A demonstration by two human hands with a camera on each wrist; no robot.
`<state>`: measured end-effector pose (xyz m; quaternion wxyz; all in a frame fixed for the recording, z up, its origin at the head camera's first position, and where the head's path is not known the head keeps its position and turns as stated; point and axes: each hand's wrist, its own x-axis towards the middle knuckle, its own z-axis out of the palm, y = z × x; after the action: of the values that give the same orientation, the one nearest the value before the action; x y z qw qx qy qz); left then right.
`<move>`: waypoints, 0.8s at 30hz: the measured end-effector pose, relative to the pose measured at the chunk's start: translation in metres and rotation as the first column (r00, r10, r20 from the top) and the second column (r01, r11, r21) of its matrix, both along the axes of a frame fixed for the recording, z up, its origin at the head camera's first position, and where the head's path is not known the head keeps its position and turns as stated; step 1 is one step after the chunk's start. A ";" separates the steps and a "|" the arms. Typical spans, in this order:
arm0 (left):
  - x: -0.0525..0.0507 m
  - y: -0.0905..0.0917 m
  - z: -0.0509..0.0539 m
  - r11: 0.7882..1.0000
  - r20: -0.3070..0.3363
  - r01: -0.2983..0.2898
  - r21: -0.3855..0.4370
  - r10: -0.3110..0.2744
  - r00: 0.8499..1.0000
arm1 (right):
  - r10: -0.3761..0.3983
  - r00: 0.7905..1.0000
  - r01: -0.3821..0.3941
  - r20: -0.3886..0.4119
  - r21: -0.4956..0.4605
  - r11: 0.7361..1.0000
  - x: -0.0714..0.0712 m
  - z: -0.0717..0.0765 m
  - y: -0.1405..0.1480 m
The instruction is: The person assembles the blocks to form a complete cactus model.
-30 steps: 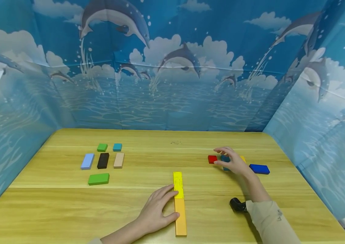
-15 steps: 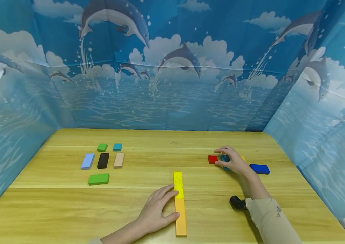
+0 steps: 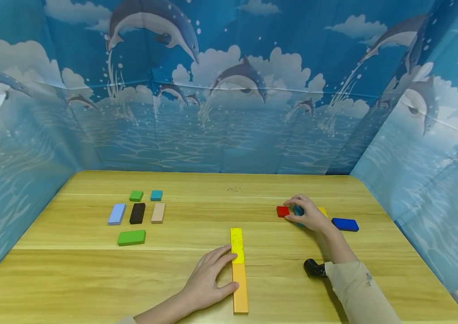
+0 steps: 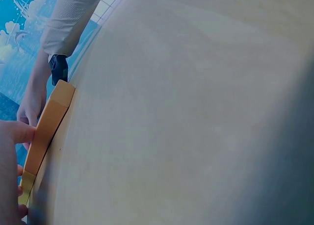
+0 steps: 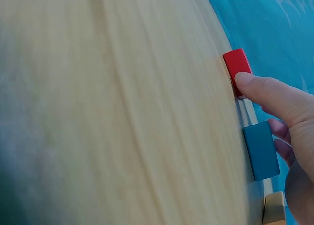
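In the head view, a bright yellow block (image 3: 236, 243) with dark marks lies end to end with an orange block (image 3: 240, 288). My left hand (image 3: 208, 279) rests along their left side, fingers extended, thumb touching the orange one. Farther off at the right, thumb and finger of my right hand (image 3: 312, 217) pinch a small red block (image 3: 282, 211) at its near and far sides. In the right wrist view, the thumb lies on that red block (image 5: 237, 70), and a teal block (image 5: 261, 150) stands beside the fingers. In the head view, the hand partly hides the teal block.
A dark blue block (image 3: 344, 224) lies right of my right hand, with a yellow piece (image 3: 323, 211) partly hidden behind the hand. Several coloured blocks, among them a black one (image 3: 137, 213), lie at the left. A dolphin-print curtain (image 3: 221, 135) borders the table.
My right hand's fingers have closed in on the red block, which has barely moved. My left hand and the two joined blocks stay where they were.
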<state>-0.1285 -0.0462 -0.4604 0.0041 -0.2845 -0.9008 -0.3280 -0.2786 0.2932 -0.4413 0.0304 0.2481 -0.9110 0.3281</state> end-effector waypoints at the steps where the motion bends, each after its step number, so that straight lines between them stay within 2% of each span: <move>1: 0.000 0.000 0.000 1.000 0.002 0.000 0.000 0.000 1.000 | -0.002 1.000 0.002 0.001 0.004 1.000 0.000 0.000 0.000; 24: 0.000 0.001 0.001 1.000 -0.014 -0.007 0.000 0.007 1.000 | -0.029 1.000 0.029 0.004 0.047 0.998 0.000 0.001 -0.003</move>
<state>-0.1281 -0.0455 -0.4593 0.0115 -0.2836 -0.9018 -0.3258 -0.2785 0.2907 -0.4406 0.0272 0.2345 -0.9221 0.3066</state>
